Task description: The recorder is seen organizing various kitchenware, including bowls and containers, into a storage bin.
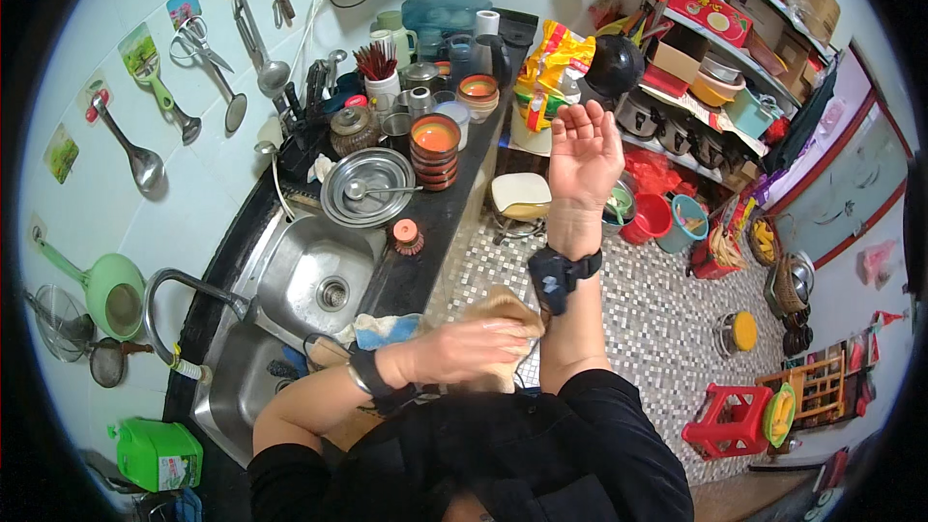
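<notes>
My left hand (464, 351) is closed on a tan cloth (500, 304), which lies against the inner side of my right forearm, just below a black wrist strap (554, 275). My right hand (586, 152) is raised palm up, with its fingers slightly curled and nothing in it. A blue and white cloth (388, 331) lies at the counter edge beside my left wrist. Left of my hands is a steel double sink (312, 283) with a curved faucet (188, 275). On the black counter stand a pink-handled scrub brush (407, 235) and stacked steel plates (341, 196) holding a ladle (357, 190).
Stacked orange bowls (435, 138), a glass jar (353, 132) and chopsticks in a holder (382, 87) crowd the counter. Ladles and scissors (194, 36) hang on the wall. A white-lidded bin (520, 192), buckets (647, 219), a red stool (728, 420) and shelves (714, 36) stand to the right.
</notes>
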`<state>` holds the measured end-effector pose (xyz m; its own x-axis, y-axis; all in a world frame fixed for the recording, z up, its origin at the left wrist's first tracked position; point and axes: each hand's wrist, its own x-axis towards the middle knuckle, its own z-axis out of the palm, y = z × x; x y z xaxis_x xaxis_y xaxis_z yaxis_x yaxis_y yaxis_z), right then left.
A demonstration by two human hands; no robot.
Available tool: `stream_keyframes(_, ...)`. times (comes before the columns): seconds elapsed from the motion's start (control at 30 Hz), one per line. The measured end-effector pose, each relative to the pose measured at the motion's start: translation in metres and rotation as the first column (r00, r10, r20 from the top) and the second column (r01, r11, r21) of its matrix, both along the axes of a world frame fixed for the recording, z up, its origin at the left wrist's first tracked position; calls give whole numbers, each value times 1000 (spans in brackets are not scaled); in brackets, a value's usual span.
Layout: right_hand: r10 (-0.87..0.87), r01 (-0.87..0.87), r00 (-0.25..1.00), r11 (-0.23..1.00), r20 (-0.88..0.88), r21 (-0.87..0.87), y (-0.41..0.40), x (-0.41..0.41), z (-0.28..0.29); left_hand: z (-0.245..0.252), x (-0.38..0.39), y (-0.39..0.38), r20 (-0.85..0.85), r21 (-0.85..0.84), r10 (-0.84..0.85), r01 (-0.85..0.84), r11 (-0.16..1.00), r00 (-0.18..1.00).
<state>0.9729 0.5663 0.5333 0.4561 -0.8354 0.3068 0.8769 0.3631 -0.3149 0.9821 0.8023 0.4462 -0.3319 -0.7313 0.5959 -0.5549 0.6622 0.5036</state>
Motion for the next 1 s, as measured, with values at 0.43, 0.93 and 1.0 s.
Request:
stream_keyframes(0.43, 559, -636, 620, 769, 551, -64, 29, -30, 29, 38, 16, 8, -727, 336, 297, -57, 940, 620)
stream_keyframes(0.93, 295, -428, 842, 875, -452, -226, -11, -65, -40, 9, 47, 25, -317, 428, 421, -268, 863, 850)
stream_keyframes(1.0, 189, -368, 794, 906, -578, -208, -41, -102, -71, 23, 60, 35, -165, 375, 612, -524, 764, 774)
